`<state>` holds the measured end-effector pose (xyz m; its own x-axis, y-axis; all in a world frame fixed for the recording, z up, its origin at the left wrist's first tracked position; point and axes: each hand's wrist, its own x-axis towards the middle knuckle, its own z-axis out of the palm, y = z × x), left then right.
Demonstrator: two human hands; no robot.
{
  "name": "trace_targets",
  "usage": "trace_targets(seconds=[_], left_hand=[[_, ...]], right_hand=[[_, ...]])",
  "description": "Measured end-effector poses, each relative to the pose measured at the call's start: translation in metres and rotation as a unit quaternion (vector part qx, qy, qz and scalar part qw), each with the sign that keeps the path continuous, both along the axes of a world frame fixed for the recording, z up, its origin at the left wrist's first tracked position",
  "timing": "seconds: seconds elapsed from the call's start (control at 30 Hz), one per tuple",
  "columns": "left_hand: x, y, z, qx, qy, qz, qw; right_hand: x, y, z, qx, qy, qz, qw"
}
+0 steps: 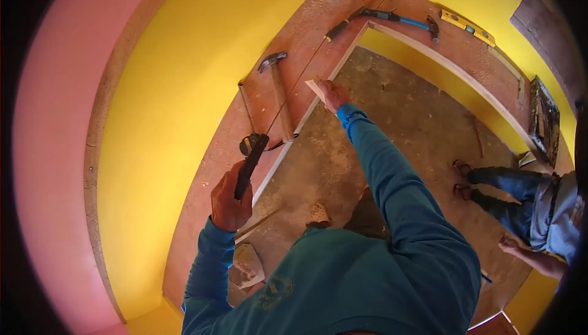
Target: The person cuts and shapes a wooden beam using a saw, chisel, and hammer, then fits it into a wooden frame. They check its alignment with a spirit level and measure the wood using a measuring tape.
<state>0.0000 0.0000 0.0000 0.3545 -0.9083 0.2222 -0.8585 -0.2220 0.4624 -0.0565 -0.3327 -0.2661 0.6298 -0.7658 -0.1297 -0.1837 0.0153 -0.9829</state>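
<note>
My left hand (pixel 231 197) is wrapped round the black handle of what looks like a handsaw (pixel 250 166), seen edge-on. A thin dark line runs from it up along the ledge. My right hand (pixel 335 96) pinches a small pale piece of wood (pixel 315 90) near the ledge's inner edge. Between the hands, a claw hammer (pixel 279 93) with a wooden handle lies on the reddish ledge (pixel 214 169). Beside its handle end sits a dark round object (pixel 248 144), perhaps a tape measure, with a thin rod (pixel 246 105) above it.
Farther along the ledge lie a dark-handled tool (pixel 337 30), a blue-handled hammer (pixel 404 21) and a yellow spirit level (pixel 468 27). A worn dark frame (pixel 544 117) leans at right. Another person (pixel 520 203) stands on the concrete floor (pixel 398 108). Yellow walls border the ledge.
</note>
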Motion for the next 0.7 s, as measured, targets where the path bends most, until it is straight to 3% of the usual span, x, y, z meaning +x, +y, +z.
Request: trace_targets(seconds=[0.07, 0.1, 0.17, 0.27, 0.37, 0.57, 0.7], left_hand=[[0.003, -0.004, 0.011, 0.011, -0.014, 0.0, 1.0], [0.003, 0.02, -0.034, -0.016, 0.022, -0.006, 1.0], [0.024, 0.046, -0.029, -0.008, -0.015, -0.02, 1.0], [0.04, 0.073, -0.039, 0.008, -0.009, -0.018, 1.0], [0.053, 0.088, -0.059, 0.009, 0.003, -0.018, 1.0], [0.069, 0.097, -0.087, 0.0, 0.016, -0.011, 1.0], [0.08, 0.091, -0.094, 0.0, -0.004, -0.045, 0.999]], right_hand=[[0.022, -0.001, -0.007, -0.057, -0.03, -0.003, 0.998], [-0.002, 0.013, -0.029, -0.079, 0.023, -0.007, 0.997], [0.028, 0.052, -0.021, -0.058, 0.023, -0.024, 0.998], [0.051, 0.079, -0.044, -0.242, 0.088, -0.1, 0.961], [0.05, 0.091, -0.06, -0.242, 0.158, -0.178, 0.941], [0.037, 0.096, -0.066, -0.08, 0.176, -0.053, 0.98], [0.031, 0.099, -0.044, 0.101, 0.146, -0.022, 0.984]])
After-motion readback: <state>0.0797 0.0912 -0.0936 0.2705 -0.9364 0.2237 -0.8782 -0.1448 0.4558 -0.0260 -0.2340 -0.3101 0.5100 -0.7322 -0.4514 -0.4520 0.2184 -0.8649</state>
